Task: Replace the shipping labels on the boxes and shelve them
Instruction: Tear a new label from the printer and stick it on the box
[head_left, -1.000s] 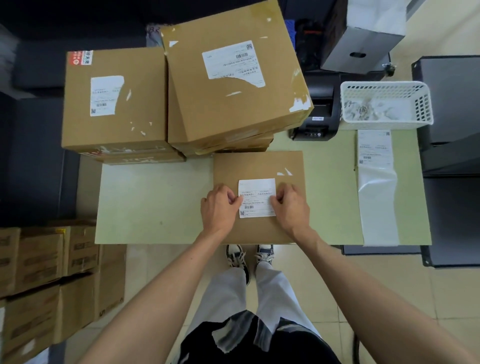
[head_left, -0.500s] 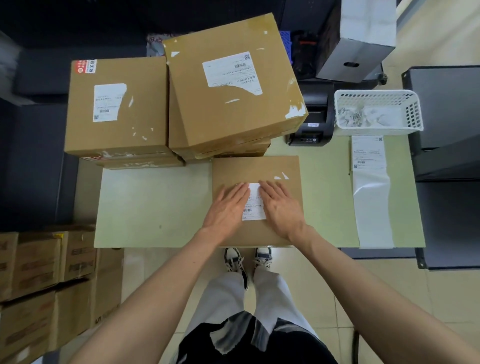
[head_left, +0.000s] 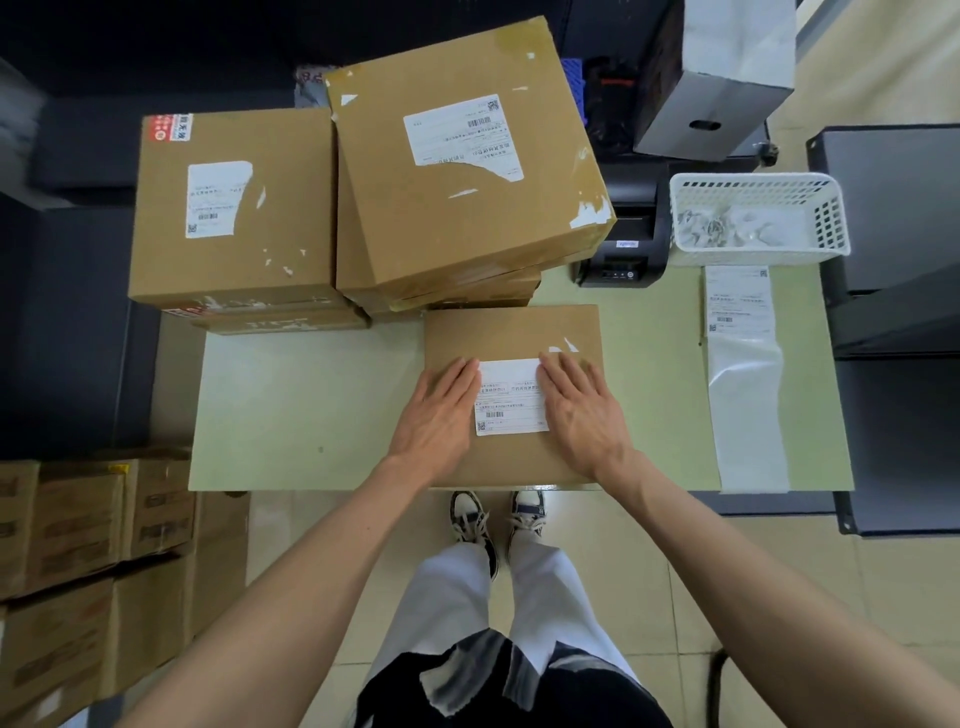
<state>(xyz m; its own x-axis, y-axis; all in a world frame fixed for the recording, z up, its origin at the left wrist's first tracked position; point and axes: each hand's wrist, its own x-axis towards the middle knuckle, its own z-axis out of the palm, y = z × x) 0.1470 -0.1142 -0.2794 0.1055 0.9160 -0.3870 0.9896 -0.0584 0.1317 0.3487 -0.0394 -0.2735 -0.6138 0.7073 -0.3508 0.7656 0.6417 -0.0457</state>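
While the box (head_left: 511, 332) lay at the counter's (head_left: 306, 410) near edge, a white label (head_left: 510, 396) was seen flat on its top. Both hands were laid flat with straight fingers, the left hand (head_left: 439, 421) pressed at the label's left edge, the right hand (head_left: 584, 410) at its right.

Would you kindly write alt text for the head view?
Left hand and right hand press flat beside a fresh label on a box on a green table; labelled boxes stacked behind.
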